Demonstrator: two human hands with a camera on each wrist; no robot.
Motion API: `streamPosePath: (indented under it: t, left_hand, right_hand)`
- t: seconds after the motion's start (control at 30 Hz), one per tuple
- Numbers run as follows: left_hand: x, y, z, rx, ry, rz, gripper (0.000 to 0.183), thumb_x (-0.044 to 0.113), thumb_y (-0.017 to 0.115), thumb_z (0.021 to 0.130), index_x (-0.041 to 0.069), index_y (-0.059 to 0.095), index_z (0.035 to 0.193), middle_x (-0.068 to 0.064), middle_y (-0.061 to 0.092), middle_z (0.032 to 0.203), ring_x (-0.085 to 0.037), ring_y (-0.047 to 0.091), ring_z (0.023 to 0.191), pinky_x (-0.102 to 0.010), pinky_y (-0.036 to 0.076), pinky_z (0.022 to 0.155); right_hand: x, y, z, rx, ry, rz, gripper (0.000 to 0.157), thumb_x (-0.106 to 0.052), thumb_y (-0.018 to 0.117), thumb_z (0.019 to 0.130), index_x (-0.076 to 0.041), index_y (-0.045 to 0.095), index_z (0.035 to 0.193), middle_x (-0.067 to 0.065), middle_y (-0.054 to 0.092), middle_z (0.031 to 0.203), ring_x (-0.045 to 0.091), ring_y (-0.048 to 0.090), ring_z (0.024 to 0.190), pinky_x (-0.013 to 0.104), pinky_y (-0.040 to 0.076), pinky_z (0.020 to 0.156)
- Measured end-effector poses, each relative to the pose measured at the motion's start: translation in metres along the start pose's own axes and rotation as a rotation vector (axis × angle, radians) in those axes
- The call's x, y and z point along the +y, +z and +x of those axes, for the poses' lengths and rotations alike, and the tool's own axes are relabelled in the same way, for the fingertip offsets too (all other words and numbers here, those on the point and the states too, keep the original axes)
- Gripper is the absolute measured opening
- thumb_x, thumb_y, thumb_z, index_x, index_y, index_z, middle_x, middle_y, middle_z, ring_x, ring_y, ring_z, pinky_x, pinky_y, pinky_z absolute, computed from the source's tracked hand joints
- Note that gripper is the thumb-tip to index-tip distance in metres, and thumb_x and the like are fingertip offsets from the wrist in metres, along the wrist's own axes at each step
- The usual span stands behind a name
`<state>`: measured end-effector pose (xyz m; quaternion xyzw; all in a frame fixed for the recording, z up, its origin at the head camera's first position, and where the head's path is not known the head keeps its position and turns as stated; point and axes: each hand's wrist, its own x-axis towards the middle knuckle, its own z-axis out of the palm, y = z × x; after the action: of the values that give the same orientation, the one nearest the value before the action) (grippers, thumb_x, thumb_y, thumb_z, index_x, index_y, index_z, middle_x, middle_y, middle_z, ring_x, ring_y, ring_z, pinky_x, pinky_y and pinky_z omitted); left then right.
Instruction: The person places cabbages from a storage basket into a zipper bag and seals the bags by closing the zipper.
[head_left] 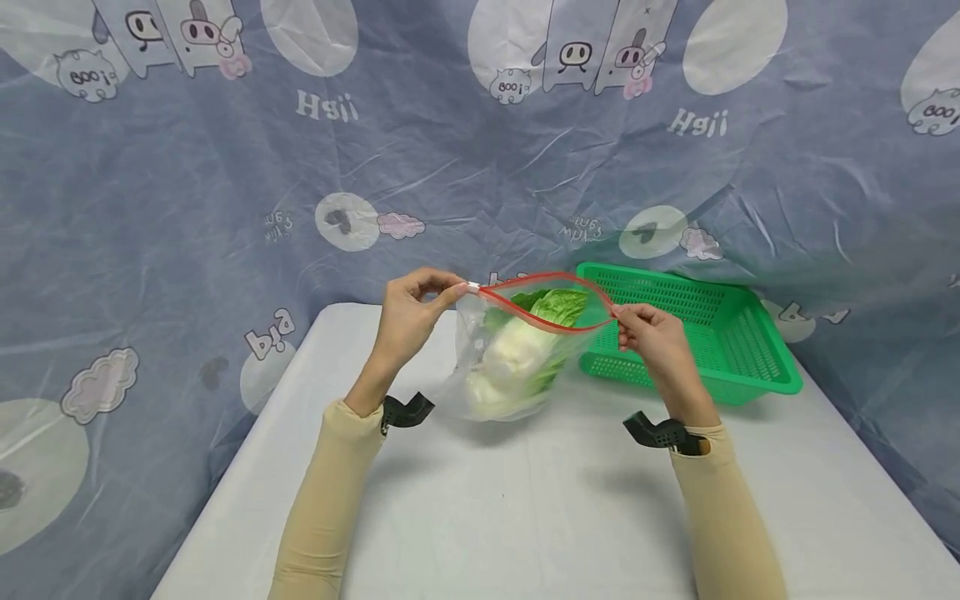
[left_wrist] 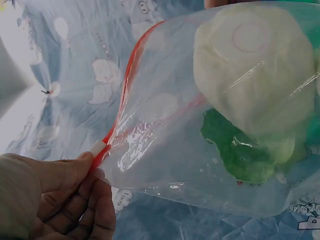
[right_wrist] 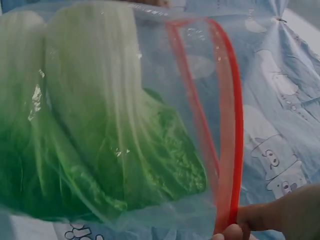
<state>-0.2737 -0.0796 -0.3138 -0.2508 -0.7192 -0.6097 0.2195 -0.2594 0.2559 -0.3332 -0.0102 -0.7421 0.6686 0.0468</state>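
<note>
A clear zip bag with a red zip edge hangs between my two hands, its mouth spread apart. Inside it lies a leafy vegetable like a Chinese cabbage, pale stalks low and green leaves toward the mouth. My left hand pinches the left corner of the zip, at the white slider. With thumb and fingers my right hand pinches the right end of the red edge. The cabbage's pale base shows through the plastic in the left wrist view.
A green plastic basket with perforated walls stands on the white table at the right, partly behind the bag and my right hand. Blue printed cloth hangs behind and beside the table.
</note>
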Motion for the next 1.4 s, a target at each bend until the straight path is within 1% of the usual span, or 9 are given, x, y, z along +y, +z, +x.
streamPosePath:
  t: [0.13,0.27,0.4,0.53,0.7,0.8,1.0,1.17,1.4]
  left_hand:
    - [0.003,0.006,-0.004,0.007,0.074,0.081,0.012,0.019,0.072,0.088,0.008,0.072,0.092,-0.007,0.069,0.088,-0.014,0.063,0.082,-0.027,0.052,0.079]
    - [0.006,0.013,-0.008,-0.004,0.112,0.147,0.012,0.021,0.071,0.088,0.01,0.072,0.091,-0.003,0.069,0.085,-0.013,0.063,0.077,-0.027,0.053,0.075]
    - [0.007,0.02,-0.011,-0.032,0.11,0.177,0.009,0.018,0.071,0.088,0.01,0.072,0.091,-0.002,0.069,0.084,-0.011,0.063,0.075,-0.026,0.053,0.074]
    - [0.009,0.026,-0.014,-0.074,0.126,0.201,0.007,0.015,0.071,0.088,0.01,0.073,0.091,-0.002,0.071,0.085,-0.01,0.065,0.076,-0.025,0.053,0.074]
    - [0.011,0.034,-0.018,-0.151,0.152,0.222,0.008,0.017,0.069,0.089,0.01,0.072,0.092,0.0,0.071,0.086,-0.007,0.064,0.076,-0.023,0.053,0.075]
    - [0.012,0.036,-0.02,-0.185,0.147,0.212,0.007,0.018,0.069,0.089,0.011,0.071,0.091,0.0,0.07,0.086,-0.007,0.064,0.076,-0.023,0.052,0.075]
    - [0.012,0.033,-0.019,-0.231,0.109,0.172,0.006,0.018,0.067,0.091,0.012,0.067,0.092,-0.008,0.07,0.087,-0.018,0.065,0.077,-0.027,0.051,0.076]
    - [0.011,0.034,-0.018,-0.201,0.086,0.174,0.005,0.016,0.066,0.092,0.012,0.067,0.091,-0.006,0.068,0.085,-0.015,0.063,0.077,-0.027,0.049,0.075]
    - [0.007,0.049,-0.02,-0.15,0.207,0.223,0.007,0.014,0.061,0.095,0.006,0.061,0.096,-0.005,0.062,0.086,-0.011,0.055,0.079,-0.022,0.049,0.071]
  right_hand:
    - [0.016,0.016,0.009,0.102,-0.102,-0.323,0.041,-0.04,0.059,0.095,-0.003,0.063,0.112,-0.001,0.061,0.094,0.017,0.059,0.079,0.029,0.052,0.071]
    - [0.014,0.038,0.005,0.191,-0.34,-0.481,0.034,-0.034,0.058,0.097,-0.002,0.063,0.109,0.011,0.061,0.107,0.026,0.06,0.097,0.035,0.049,0.082]
    - [-0.008,0.06,-0.006,0.095,-0.578,-0.493,0.028,-0.027,0.065,0.093,-0.006,0.065,0.113,0.011,0.062,0.112,0.026,0.06,0.105,0.04,0.048,0.091]
    - [-0.025,0.08,-0.015,-0.066,-0.715,-0.561,0.031,-0.03,0.068,0.09,-0.015,0.066,0.117,0.002,0.065,0.116,0.02,0.061,0.11,0.04,0.048,0.09]
    - [-0.029,0.092,-0.021,-0.183,-0.758,-0.576,0.02,-0.028,0.067,0.091,-0.019,0.07,0.108,-0.003,0.069,0.106,0.016,0.063,0.103,0.043,0.05,0.086]
    - [-0.025,0.096,-0.023,-0.184,-0.775,-0.578,0.014,-0.025,0.066,0.092,-0.018,0.071,0.103,-0.004,0.069,0.097,0.013,0.064,0.092,0.043,0.051,0.08]
    - [-0.02,0.1,-0.027,-0.148,-0.842,-0.602,0.01,-0.023,0.064,0.093,-0.015,0.068,0.099,-0.005,0.063,0.088,0.008,0.059,0.08,0.036,0.053,0.072]
    - [-0.016,0.097,-0.032,-0.111,-0.872,-0.634,0.008,-0.018,0.067,0.091,-0.012,0.066,0.098,-0.004,0.061,0.085,0.008,0.059,0.079,0.034,0.055,0.071]
    - [-0.018,0.095,-0.03,-0.035,-0.907,-0.713,0.009,-0.013,0.063,0.093,-0.008,0.063,0.101,0.004,0.063,0.09,0.016,0.058,0.083,0.033,0.047,0.068]
